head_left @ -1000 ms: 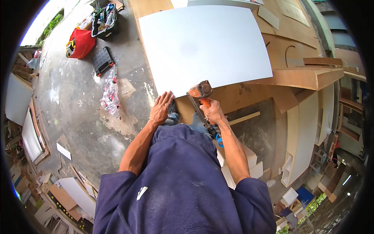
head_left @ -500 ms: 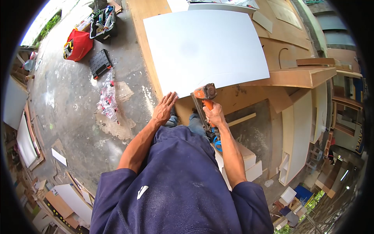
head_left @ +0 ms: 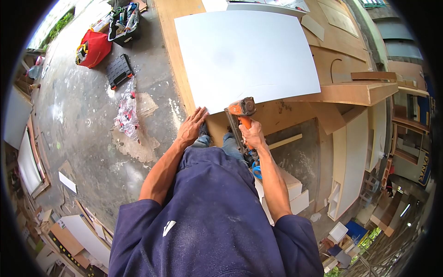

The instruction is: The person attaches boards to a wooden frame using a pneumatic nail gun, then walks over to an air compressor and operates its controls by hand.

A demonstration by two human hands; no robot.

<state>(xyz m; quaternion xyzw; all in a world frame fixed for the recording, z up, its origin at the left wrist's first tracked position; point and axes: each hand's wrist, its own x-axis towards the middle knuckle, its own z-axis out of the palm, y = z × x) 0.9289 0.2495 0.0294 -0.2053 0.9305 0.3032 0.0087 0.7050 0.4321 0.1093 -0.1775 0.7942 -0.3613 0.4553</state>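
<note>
A large white panel [head_left: 249, 55] lies in front of me on a wooden surface. My right hand [head_left: 253, 134] is wrapped round the handle of an orange and black nail gun [head_left: 242, 108], whose head is at the panel's near edge. A blue coiled air hose [head_left: 257, 171] shows below the tool. My left hand [head_left: 191, 125] lies with fingers stretched out, its fingertips at the panel's near left corner.
On the floor to the left are a black toolbox [head_left: 123, 25], a red bag [head_left: 94, 48], a black case [head_left: 119, 71] and clear plastic packaging [head_left: 128, 113]. A wooden box frame [head_left: 353, 92] extends to the right. White boards [head_left: 85, 234] lean at the lower left.
The view has shifted slightly, so the panel sits a little further right. Both hands keep nearly the same place, the nail gun still at the near edge.
</note>
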